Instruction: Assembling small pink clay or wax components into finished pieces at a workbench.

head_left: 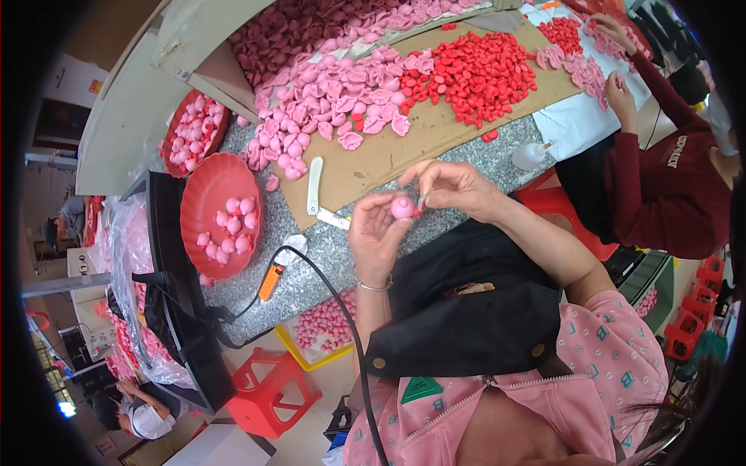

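Nearest the camera, a pink jacket (614, 342) is worn under a black apron (466, 334). Beyond the apron, a pink ball (402, 206) is pinched between the thumb and fingers of the left hand (371, 225). At the ball's red tip (416, 211), the thumb and a finger of the right hand (466, 190) are brought close; whether the tip is gripped or only touched cannot be told. Being small and round, the ball could be squeezed out of the pinch by off-centre pressure and lost in the lap. The tip might be torn or bent by too sharp a tug. A finger could be cut if the unfolded knife (314, 190), just beside the left hand, were brushed during a reach toward the bowl (217, 175). By the cable (362, 365), run close to the left forearm, that reach might be snagged.
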Motion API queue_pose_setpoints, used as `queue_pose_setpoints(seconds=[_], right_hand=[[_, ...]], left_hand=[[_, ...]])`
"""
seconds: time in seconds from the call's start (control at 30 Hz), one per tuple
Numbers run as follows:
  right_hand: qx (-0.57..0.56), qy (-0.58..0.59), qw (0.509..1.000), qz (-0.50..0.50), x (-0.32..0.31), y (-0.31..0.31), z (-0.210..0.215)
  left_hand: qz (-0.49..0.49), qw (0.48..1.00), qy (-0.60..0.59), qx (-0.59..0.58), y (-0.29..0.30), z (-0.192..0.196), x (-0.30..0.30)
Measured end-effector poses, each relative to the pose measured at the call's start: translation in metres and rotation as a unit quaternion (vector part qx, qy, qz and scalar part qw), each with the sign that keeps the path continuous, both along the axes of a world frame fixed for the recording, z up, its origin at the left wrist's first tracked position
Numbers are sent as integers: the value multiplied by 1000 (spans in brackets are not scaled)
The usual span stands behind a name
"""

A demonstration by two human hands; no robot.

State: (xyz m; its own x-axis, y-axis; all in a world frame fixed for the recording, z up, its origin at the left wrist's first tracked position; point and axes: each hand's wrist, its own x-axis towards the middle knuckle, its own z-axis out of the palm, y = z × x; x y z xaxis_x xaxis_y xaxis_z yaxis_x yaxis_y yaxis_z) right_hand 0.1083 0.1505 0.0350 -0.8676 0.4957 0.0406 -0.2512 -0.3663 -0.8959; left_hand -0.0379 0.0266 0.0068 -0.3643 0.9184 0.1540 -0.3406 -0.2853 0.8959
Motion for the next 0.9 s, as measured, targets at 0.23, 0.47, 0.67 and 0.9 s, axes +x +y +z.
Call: queue_pose_setpoints(seconds=[0.23, 0.47, 0.67, 0.9], right_hand=[[330, -8, 944, -20, -2, -7, 8], [188, -93, 963, -169, -10, -21, 1], [21, -45, 989, -143, -6, -2, 7], [10, 6, 989, -146, 34, -4, 19]], left_hand=[[-65, 993, -95, -12, -7, 2, 10], [-50, 992, -112, 8, 5, -14, 24], [-17, 998, 42, 48, 12, 4, 30], [119, 948, 291, 43, 12, 12, 22]])
